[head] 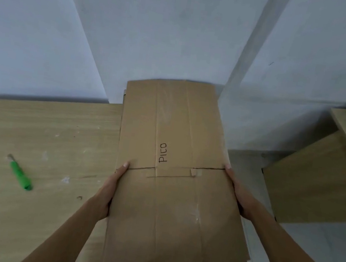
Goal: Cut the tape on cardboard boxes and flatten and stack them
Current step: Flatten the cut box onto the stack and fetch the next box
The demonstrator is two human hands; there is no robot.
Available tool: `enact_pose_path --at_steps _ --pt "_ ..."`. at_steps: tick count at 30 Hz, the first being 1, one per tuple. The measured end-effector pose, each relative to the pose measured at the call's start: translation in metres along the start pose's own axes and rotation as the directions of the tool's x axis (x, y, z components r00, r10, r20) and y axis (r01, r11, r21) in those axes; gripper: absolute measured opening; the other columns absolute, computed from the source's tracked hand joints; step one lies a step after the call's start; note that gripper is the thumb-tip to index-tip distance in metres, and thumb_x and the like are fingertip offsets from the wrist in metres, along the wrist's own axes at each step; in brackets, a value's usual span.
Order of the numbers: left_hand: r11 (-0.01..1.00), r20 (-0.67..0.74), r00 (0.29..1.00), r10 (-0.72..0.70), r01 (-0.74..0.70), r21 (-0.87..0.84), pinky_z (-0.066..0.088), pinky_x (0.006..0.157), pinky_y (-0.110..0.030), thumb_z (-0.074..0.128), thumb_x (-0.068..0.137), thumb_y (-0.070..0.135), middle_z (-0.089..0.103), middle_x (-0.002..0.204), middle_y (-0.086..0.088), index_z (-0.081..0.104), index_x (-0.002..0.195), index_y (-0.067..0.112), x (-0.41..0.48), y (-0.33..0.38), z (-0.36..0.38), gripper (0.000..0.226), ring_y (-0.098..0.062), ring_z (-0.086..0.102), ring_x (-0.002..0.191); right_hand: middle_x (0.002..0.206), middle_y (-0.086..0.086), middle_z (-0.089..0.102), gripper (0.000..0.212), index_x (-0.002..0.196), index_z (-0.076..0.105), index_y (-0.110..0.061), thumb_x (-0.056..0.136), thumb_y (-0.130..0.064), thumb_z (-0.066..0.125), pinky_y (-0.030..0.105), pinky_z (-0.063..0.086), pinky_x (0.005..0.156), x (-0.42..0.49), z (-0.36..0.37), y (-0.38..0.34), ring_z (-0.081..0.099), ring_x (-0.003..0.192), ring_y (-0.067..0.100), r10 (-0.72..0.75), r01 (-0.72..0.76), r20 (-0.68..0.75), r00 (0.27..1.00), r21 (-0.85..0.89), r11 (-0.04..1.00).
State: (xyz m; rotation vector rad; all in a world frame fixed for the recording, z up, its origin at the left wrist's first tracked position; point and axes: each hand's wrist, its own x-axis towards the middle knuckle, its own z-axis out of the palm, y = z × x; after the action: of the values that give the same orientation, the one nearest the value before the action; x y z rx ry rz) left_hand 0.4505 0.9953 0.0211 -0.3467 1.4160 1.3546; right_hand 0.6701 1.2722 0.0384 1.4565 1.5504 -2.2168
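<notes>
- The worktop (34, 133), a light wood-grain surface, filled the left half of the view and butted against a pale wall; its face carried white scuffs and specks.
- A second wood-grain unit (319, 191) stood well apart to the right, with flat boards lying on its top edge.
- The flattened cardboard box (174, 175) lay lengthwise along the right edge of the worktop, its right side overhanging the edge. It rested on further flattened cardboard, visible as layered edges at the near right corner. Clear tape strips ran along its length, and the handwritten marking "PICO" sat near the centre.
- The left hand (111, 186) gripped the left edge of the box, thumb on the top face, fingers curled underneath and hidden.
- The right hand (238, 193) gripped the right edge in the same manner, thumb tip on top, fingers wrapped under and out of sight.
- A green-handled cutter (20, 172) lay on the worktop, well left of the box, touching neither hand.
</notes>
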Motion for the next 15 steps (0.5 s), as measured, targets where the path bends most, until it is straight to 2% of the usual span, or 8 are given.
enact_pose_path --at_steps 6,8,11,15 --pt "0.999 -0.009 1.0 0.004 -0.003 0.048 0.056 0.089 -0.043 0.058 0.089 0.065 0.076 0.108 -0.013 0.074 0.114 0.017 -0.0029 -0.0005 0.0027 0.056 -0.025 0.076 0.091 0.114 0.006 0.075 0.072 0.129 0.064 -0.02 0.082 -0.074 0.057 0.049 0.05 0.105 0.0029 -0.0045 -0.0011 0.071 0.108 0.023 0.084 -0.085 -0.027 0.996 -0.029 0.996" --pt "0.997 -0.021 1.0 0.012 -0.011 0.08 0.056 0.093 -0.044 0.058 0.088 0.067 0.077 0.109 -0.012 0.072 0.118 0.019 -0.0021 0.0001 0.0029 0.058 -0.026 0.075 0.096 0.112 0.007 0.075 0.069 0.126 0.066 -0.019 0.084 -0.072 0.056 0.047 0.053 0.1 0.0023 -0.0033 -0.0018 0.072 0.105 0.024 0.094 -0.095 -0.026 0.995 -0.006 0.996" --pt "0.993 -0.035 0.999 0.013 -0.009 0.119 0.053 0.1 -0.048 0.059 0.083 0.071 0.076 0.111 -0.011 0.07 0.124 0.022 0.0015 0.0009 0.0026 0.065 -0.027 0.073 0.104 0.103 0.007 0.077 0.06 0.119 0.068 -0.019 0.09 -0.069 0.049 0.04 0.057 0.085 -0.0008 0.0001 -0.0026 0.075 0.093 0.021 0.088 -0.088 -0.033 0.996 0.024 0.996" --pt "0.997 -0.052 0.999 0.001 0.003 0.079 0.056 0.091 -0.043 0.059 0.085 0.071 0.076 0.11 -0.011 0.073 0.119 0.023 -0.0018 -0.0021 0.0031 0.061 -0.026 0.074 0.098 0.093 0.006 0.078 0.058 0.114 0.067 -0.019 0.091 -0.069 0.048 0.036 0.056 0.074 -0.0001 0.004 -0.0053 0.076 0.082 0.019 0.105 -0.104 -0.025 0.994 0.03 0.994"
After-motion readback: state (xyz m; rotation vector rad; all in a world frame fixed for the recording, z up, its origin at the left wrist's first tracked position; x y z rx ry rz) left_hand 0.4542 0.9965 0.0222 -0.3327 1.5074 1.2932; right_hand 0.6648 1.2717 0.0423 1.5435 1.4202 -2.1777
